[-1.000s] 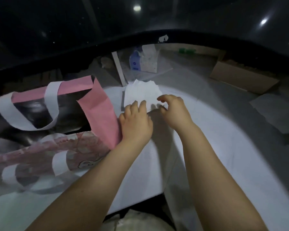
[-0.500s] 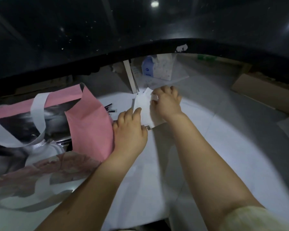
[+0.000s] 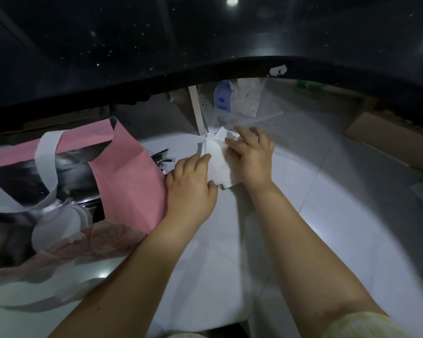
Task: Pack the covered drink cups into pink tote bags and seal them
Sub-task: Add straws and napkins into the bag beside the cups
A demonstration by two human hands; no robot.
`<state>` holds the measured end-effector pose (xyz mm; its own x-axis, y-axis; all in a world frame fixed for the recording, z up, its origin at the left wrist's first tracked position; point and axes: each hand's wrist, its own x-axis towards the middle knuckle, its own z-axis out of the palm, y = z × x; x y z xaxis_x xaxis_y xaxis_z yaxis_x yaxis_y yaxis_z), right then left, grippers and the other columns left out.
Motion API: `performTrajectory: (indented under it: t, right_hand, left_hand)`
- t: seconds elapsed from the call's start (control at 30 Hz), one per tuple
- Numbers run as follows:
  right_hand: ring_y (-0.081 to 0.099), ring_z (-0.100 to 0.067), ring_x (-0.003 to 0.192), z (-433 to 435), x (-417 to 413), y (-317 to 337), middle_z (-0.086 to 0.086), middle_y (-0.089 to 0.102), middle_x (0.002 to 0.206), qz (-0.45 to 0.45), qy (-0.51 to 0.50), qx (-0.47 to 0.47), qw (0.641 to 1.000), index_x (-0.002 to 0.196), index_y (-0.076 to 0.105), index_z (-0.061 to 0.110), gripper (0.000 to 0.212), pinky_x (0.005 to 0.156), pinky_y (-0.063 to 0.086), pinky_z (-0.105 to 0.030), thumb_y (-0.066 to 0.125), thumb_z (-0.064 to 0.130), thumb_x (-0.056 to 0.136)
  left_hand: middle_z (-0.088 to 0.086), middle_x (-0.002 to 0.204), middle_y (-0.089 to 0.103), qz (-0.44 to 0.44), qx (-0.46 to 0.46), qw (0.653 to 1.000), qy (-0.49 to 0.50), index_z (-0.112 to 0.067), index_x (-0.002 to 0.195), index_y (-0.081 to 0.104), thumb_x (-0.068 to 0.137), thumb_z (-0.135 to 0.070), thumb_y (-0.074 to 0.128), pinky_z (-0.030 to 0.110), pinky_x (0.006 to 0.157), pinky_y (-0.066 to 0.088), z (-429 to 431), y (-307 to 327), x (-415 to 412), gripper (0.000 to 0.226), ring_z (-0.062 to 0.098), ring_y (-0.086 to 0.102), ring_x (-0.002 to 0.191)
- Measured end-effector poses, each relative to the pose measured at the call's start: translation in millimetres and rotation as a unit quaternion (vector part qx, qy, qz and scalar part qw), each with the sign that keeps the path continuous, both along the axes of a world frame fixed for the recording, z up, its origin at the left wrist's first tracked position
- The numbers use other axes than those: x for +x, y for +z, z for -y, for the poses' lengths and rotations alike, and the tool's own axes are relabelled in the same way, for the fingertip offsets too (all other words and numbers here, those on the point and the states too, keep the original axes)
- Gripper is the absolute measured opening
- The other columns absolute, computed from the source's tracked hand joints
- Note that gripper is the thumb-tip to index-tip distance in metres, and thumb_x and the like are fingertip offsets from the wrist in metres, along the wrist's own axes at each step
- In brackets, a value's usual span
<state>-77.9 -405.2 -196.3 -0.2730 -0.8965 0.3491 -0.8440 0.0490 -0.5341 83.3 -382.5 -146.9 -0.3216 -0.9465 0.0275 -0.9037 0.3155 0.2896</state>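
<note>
The left grip (image 3: 191, 184) lies wide, its fingers straight and pressing the near edge of a white paper stack (image 3: 216, 157) on the desk (image 3: 217, 264). The right grip (image 3: 250, 157), fingers spread and holding nothing, rests on top of the stack. Just left of the left grip stands the open pink tote bag (image 3: 130, 181) with a covered cup (image 3: 56, 225) inside.

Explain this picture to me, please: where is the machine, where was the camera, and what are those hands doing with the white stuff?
There is no machine here: these are a person's two bare hands, filmed by a wide-angle camera worn on the head, looking down. On the white table sits an open pink tote bag with a covered cup inside; black straws lie beside it and a tissue box stands farther back. The right hand presses flat on a small stack of white paper sheets. The left hand touches the stack's near edge; whether it grips it I cannot tell.
</note>
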Motion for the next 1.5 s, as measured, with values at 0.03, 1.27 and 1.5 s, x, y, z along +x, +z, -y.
performTrajectory:
  t: [0.03,1.27,1.5]
  right_hand:
    - [0.049,-0.043,0.12,-1,1,-1,-0.007,0.064,0.126,-0.008,-0.001,-0.014,1.0,0.098,0.077,0.014,0.019,0.092,0.031,-0.047,0.074,0.013,0.08]
    - [0.057,-0.003,0.094,-99,95,272,0.014,0.064,0.1,0.118,0.015,-0.183,0.976,0.09,0.064,0.037,0.015,0.07,0.047,-0.018,0.071,0.024,0.084]
    - [0.059,0.004,0.093,-56,187,286,0.028,0.065,0.092,0.165,0.158,-0.188,0.955,0.087,0.064,0.044,0.029,0.072,0.047,-0.007,0.073,0.017,0.084]
  left_hand:
    - [0.003,0.142,0.05,-0.002,0.0,1.0,0.003,-0.018,0.14,0.048,0.085,-0.022,0.061,0.045,0.104,0.031,-1,1,1,0.057,0.027,0.038,0.132]
    - [-0.005,0.134,0.054,-0.084,-0.12,0.985,-0.089,-0.032,0.137,0.048,0.093,-0.031,0.059,0.046,0.106,0.033,3,215,123,0.045,0.021,0.043,0.128]
    - [-0.012,0.12,0.062,-0.148,-0.063,0.986,-0.046,-0.036,0.134,0.051,0.088,-0.03,0.068,0.04,0.094,0.05,18,210,250,0.049,0.012,0.058,0.112]
